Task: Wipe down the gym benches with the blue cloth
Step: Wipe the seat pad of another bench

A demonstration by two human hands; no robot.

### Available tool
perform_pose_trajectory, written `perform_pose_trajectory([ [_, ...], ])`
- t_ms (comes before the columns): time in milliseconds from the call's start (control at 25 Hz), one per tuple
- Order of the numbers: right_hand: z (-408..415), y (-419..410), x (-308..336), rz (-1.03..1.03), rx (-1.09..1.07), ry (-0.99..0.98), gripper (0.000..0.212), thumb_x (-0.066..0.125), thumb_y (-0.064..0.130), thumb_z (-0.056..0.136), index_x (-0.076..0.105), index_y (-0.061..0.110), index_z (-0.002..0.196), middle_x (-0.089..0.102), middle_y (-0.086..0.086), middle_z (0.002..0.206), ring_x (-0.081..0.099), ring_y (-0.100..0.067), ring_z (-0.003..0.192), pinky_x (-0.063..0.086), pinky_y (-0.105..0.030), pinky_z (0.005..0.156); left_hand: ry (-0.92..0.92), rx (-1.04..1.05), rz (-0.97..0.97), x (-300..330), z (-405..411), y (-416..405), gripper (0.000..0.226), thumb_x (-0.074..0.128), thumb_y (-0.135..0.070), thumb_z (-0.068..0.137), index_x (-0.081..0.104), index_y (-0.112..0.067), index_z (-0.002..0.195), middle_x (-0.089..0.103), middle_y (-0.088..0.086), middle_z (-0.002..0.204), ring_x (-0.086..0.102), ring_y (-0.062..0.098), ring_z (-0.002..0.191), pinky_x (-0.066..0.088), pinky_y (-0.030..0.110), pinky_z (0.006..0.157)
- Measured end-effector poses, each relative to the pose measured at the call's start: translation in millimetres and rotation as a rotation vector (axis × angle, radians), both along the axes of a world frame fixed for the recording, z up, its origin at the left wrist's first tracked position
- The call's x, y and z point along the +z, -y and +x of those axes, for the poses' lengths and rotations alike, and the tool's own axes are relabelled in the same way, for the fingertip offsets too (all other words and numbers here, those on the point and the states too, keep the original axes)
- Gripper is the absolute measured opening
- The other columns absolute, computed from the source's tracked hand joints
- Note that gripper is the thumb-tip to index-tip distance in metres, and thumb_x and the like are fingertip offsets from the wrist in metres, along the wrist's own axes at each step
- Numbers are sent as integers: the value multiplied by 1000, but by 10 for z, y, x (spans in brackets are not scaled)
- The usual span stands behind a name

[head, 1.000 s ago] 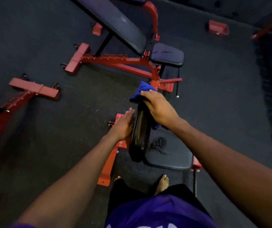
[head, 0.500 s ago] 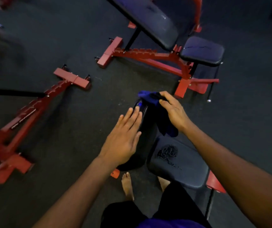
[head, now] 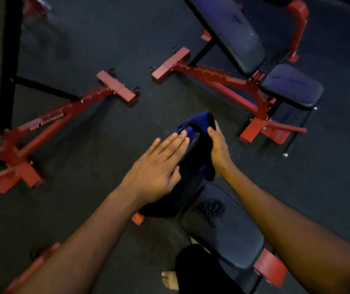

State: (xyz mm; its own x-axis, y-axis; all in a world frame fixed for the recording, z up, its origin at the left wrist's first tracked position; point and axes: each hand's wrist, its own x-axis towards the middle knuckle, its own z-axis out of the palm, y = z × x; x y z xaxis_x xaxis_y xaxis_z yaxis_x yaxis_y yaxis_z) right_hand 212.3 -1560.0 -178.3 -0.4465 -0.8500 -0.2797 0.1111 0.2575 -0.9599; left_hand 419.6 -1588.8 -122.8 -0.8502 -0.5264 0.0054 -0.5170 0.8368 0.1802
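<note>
The blue cloth (head: 199,124) is draped over the top end of the raised black backrest (head: 176,196) of the bench just in front of me. My right hand (head: 218,149) grips the cloth against the right side of that backrest. Flat on its left side lies my left hand (head: 159,168), fingers spread, holding nothing. The same bench's black seat pad (head: 231,236), with a worn patch, is below my right forearm. A second bench with red frame (head: 222,81), black inclined backrest (head: 233,32) and seat (head: 292,90) stands beyond.
A third red bench frame (head: 49,122) with a black upright (head: 11,60) lies at the left. The floor (head: 106,39) is dark rubber. My bare foot (head: 170,281) and dark trouser leg (head: 199,270) show at the bottom.
My left hand has slid up the left side of the backrest and flattened on it. My right hand has shifted to the backrest's right edge with the cloth. The view has swung left.
</note>
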Motion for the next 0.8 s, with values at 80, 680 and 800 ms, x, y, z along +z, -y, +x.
perform_pose_trajectory([
  [80,33,20,-39,20,-65,-5,66,45,52,89,42,24,149,45,4,151,43,-13,138,29,-37,118,-8,53,-52,17,-52,-95,73,31,-31,93,20,-12,163,13,2,171,11,18,158,15,41,128],
  [680,-316,114,-63,145,159,33,25,50,33,102,62,31,123,65,13,119,58,-5,110,42,-29,107,163,63,-211,93,-145,-222,65,38,-38,108,17,-12,163,9,8,171,7,22,159,21,45,127],
  [800,-262,-18,129,-8,126,5,24,49,23,104,53,27,127,55,29,111,52,12,100,37,-3,89,155,63,-221,103,-151,-231,65,41,-38,107,20,-11,163,12,8,171,9,22,158,22,46,126],
])
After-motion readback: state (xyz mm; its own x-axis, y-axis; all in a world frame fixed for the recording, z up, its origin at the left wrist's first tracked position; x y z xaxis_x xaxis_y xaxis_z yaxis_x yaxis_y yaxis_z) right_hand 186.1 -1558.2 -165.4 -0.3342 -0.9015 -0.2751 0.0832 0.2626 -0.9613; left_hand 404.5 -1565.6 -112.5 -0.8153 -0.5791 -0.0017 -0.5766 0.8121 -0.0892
